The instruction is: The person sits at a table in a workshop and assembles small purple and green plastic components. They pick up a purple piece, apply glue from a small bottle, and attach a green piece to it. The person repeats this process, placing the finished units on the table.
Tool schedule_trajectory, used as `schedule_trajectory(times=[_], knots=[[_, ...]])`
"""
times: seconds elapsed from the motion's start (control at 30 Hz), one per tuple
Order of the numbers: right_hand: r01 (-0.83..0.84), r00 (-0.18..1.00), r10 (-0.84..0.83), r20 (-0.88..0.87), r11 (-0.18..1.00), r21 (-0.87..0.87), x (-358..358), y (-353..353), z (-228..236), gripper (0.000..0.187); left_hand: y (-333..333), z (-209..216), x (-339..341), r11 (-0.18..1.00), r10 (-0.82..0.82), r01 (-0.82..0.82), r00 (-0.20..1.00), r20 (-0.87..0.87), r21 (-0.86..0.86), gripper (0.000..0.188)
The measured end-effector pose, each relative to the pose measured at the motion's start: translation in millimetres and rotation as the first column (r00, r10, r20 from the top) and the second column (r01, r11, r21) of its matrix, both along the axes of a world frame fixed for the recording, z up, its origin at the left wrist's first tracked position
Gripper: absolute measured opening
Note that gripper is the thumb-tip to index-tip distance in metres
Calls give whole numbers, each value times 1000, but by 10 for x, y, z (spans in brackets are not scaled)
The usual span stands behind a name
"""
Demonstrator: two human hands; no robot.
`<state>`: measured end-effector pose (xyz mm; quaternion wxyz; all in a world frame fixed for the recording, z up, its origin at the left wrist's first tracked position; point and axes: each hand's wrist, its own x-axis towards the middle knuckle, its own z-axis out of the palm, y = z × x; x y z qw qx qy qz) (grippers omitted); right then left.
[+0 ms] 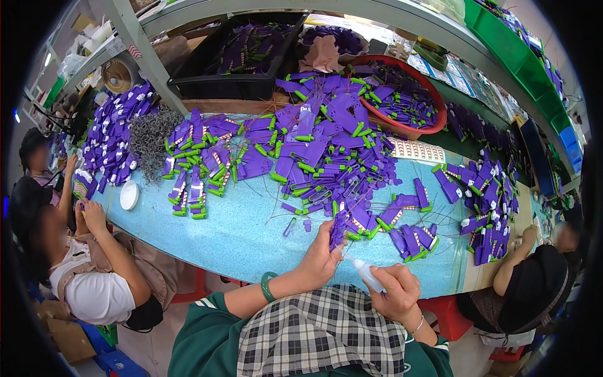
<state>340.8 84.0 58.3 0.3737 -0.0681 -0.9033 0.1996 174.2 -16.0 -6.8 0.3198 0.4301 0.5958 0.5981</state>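
Note:
My left hand (319, 259) is closed round a purple plastic part (339, 229), held upright just above the near side of the table. In my right hand (398, 289) is a small translucent squeeze bottle (368, 275), tilted so its nozzle points at the lower end of that part. Whether the nozzle touches the part I cannot tell. Beyond my hands lies a large heap of purple parts with green ends (320, 144), thin wires trailing from several of them. Closer on the right is a small group of striped purple pieces (414, 241).
Behind the heap stand a red tub (441, 118) and a black crate (220, 89) of purple parts. A tangle of grey wire pieces (151, 139) and a white round lid (129, 195) lie left. Co-workers sit at the left (94, 292) and right (527, 289). A metal shelf frame (139, 53) crosses above.

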Motion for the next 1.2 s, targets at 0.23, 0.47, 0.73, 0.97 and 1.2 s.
schedule_trajectory(times=[0.23, 0.47, 0.73, 0.97, 1.2], knots=[[25, 999, -25, -33, 1000, -8, -7, 4, -9, 44, -20, 94, -343, 1000, 10, -13, 934, 357, 6, 42], [76, 993, -80, -85, 996, -47, 75, 65, -50, 38, -470, 114, -2271, 800, 598, -584, 758, -260, 137, 28], [105, 990, -113, -85, 990, -94, 197, 87, -141, 41, -418, 493, -2772, 390, 292, -813, -336, -895, 433, 52], [101, 989, -110, -100, 990, -95, 257, 100, -147, 43, 614, 209, -915, 998, -3, -50, 562, -827, -37, 22], [171, 976, -181, -121, 981, -91, 409, 122, -133, 44, 997, 252, -220, 865, -483, 41, 342, -806, -501, 23]])
